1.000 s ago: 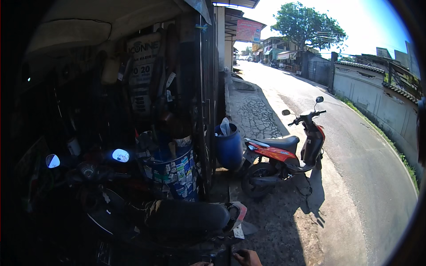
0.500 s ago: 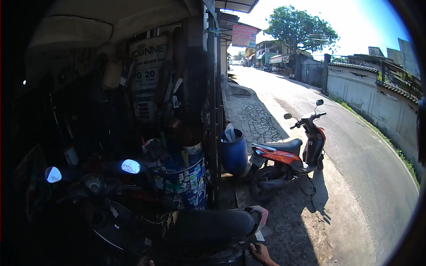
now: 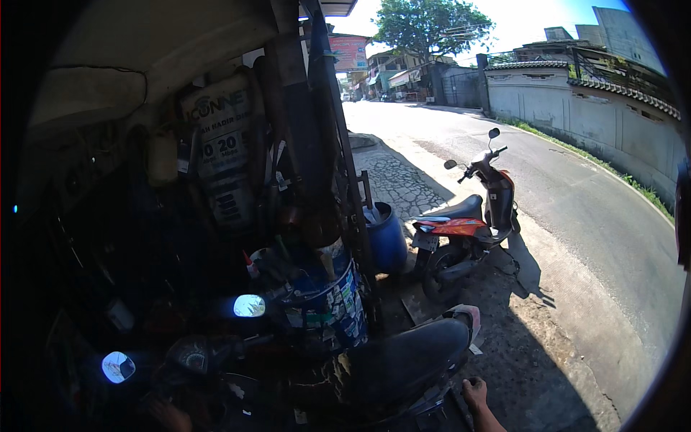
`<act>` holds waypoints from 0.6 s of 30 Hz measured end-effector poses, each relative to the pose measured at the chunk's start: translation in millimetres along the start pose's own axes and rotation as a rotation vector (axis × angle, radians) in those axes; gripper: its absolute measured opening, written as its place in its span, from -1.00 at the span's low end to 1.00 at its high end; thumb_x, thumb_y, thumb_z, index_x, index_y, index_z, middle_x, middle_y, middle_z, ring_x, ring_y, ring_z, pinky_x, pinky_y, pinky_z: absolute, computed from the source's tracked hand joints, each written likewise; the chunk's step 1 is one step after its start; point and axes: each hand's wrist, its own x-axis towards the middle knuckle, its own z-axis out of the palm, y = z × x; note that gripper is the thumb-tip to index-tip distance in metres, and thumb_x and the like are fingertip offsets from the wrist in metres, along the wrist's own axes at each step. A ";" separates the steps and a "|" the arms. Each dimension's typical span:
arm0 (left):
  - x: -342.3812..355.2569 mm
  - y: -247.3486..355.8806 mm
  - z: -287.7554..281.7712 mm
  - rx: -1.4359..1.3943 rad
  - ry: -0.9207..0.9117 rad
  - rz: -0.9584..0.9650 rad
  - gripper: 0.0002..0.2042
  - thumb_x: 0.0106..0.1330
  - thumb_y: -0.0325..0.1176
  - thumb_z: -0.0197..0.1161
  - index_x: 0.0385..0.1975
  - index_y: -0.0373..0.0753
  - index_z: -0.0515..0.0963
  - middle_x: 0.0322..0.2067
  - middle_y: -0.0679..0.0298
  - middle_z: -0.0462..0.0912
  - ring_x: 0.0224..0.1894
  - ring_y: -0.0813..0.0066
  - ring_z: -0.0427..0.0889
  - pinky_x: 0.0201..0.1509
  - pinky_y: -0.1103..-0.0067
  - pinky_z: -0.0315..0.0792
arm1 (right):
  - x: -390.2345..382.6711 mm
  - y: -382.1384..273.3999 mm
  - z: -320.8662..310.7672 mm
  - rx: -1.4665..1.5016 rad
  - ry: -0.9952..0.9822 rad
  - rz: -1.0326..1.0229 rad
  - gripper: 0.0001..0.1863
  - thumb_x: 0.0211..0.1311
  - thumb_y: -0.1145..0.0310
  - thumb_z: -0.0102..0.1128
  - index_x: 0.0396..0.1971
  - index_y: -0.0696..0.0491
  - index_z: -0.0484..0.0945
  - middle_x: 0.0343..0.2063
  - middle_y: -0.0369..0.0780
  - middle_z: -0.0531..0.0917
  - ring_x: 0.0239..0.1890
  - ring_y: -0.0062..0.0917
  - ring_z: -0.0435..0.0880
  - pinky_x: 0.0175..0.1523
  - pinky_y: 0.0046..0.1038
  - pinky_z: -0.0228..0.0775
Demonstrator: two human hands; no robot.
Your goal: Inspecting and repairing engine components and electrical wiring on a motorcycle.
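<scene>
A dark motorbike stands lengthwise in front of me, its long black seat [image 3: 410,360] torn near the front and its handlebar end in deep shadow to the left. My right hand [image 3: 474,393] is beside the tail of this bike, fingers curled in; what they hold, if anything, is hidden. Low on the left, my left hand [image 3: 170,415] is a dim shape below the instrument cluster [image 3: 191,355], its fingers lost in the dark. Two round mirrors shine brightly, the nearer mirror [image 3: 118,367] and the farther mirror [image 3: 250,306].
Behind the seat stands a drum covered in stickers [image 3: 332,311], loaded with items. A blue barrel [image 3: 387,241] is beside the dark post. Farther right, an orange-and-black scooter [image 3: 461,227] is parked by the road [image 3: 576,209]. A large printed sack [image 3: 223,144] hangs at the back.
My view has turned and tilted, so the bike and drum appear farther right. My left hand has moved toward the bike's front; my right hand appears a little apart from the tail.
</scene>
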 end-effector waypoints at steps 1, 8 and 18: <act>12.4 -3.8 12.5 0.029 -0.090 0.035 -0.34 0.25 -0.14 0.17 0.33 -0.30 0.24 0.32 -0.16 0.23 0.38 -0.14 0.17 0.47 0.02 -0.07 | 2.4 2.2 0.0 0.012 0.019 -0.029 -0.72 0.14 0.33 0.22 -0.42 0.31 0.59 -0.53 -0.06 0.64 -0.46 -0.36 0.65 -0.33 -0.34 0.47; 58.9 -4.5 44.2 0.125 -0.395 0.049 -0.29 0.24 -0.06 0.18 0.36 -0.27 0.20 0.34 -0.16 0.21 0.39 -0.13 0.16 0.47 0.02 -0.08 | 36.8 -35.3 14.1 0.003 0.167 -0.017 -0.76 0.13 0.37 0.20 -0.38 0.29 0.56 -0.48 -0.10 0.64 -0.44 -0.39 0.64 -0.35 -0.33 0.47; 92.0 -31.0 29.4 -0.035 -0.374 -0.086 -0.11 0.15 0.12 0.28 0.41 -0.22 0.08 0.34 -0.14 0.21 0.40 -0.14 0.15 0.47 0.02 -0.04 | 127.2 -48.5 60.0 -0.382 0.318 -0.009 -0.58 0.06 0.29 0.09 -0.11 0.26 0.49 -0.14 0.14 0.55 -0.03 0.07 0.54 0.08 -0.10 0.39</act>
